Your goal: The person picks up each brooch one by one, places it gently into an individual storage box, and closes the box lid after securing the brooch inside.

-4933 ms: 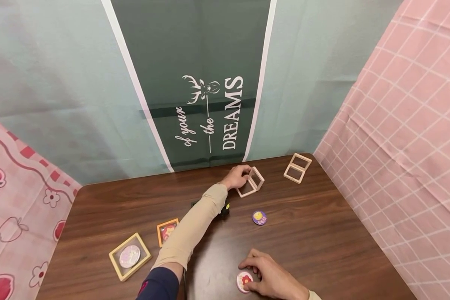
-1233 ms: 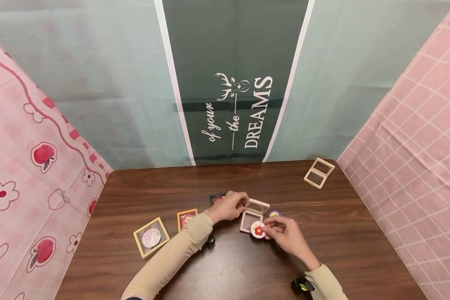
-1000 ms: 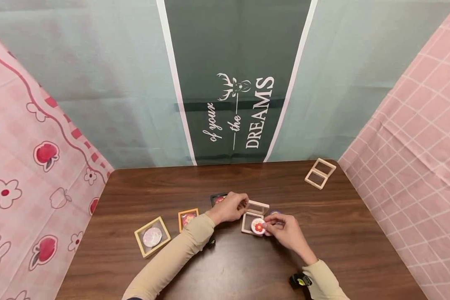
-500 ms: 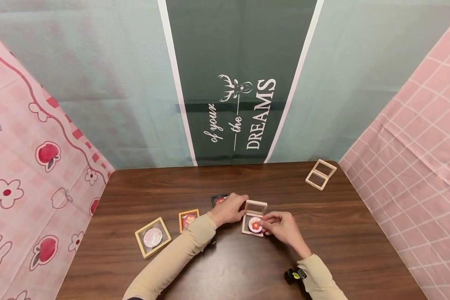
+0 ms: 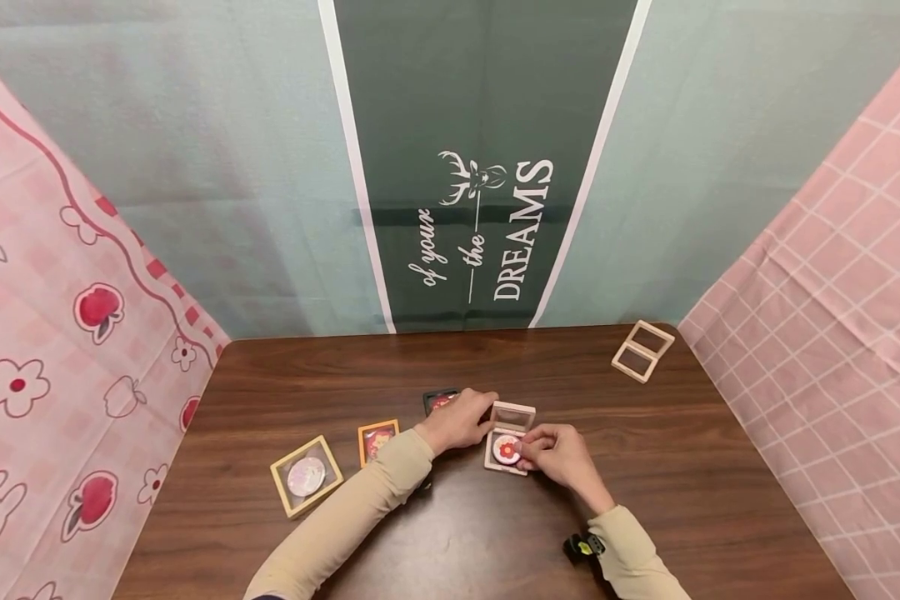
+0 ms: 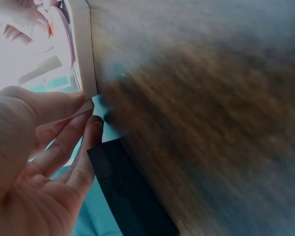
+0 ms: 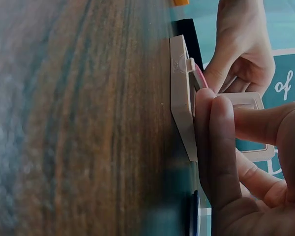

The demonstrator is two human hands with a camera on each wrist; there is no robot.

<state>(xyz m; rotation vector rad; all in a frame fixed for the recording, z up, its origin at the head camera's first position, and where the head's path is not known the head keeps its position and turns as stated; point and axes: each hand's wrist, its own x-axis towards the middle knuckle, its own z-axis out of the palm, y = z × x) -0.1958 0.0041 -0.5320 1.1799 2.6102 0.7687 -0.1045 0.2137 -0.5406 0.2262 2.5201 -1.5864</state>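
Observation:
A small pale-pink display case (image 5: 512, 408) stands open on the table, its clear-windowed lid tilted up at the back. My left hand (image 5: 461, 421) is at its left side; thumb and fingers pinch the case's edge, as the left wrist view shows. A round badge with a red flower (image 5: 505, 450) lies over the clear film of the base, tilted in the wrist views. My right hand (image 5: 562, 456) pinches its right edge between thumb and fingers. In the right wrist view, the right fingertips (image 7: 221, 108) cover part of the badge and case.
Left of the hands are a black-framed case (image 5: 432, 395), an orange-framed case (image 5: 397, 423) and a yellow-framed case (image 5: 279, 475), each with a badge. Another pale case (image 5: 642, 349) lies open at the back right. A dark-blue disc edge (image 7: 194, 216) shows below my right hand.
Over about five seconds, the left hand brought the case forward and the right hand carried the flower badge to it. In the last second the badge moved left into the base as the lid tilted upright.

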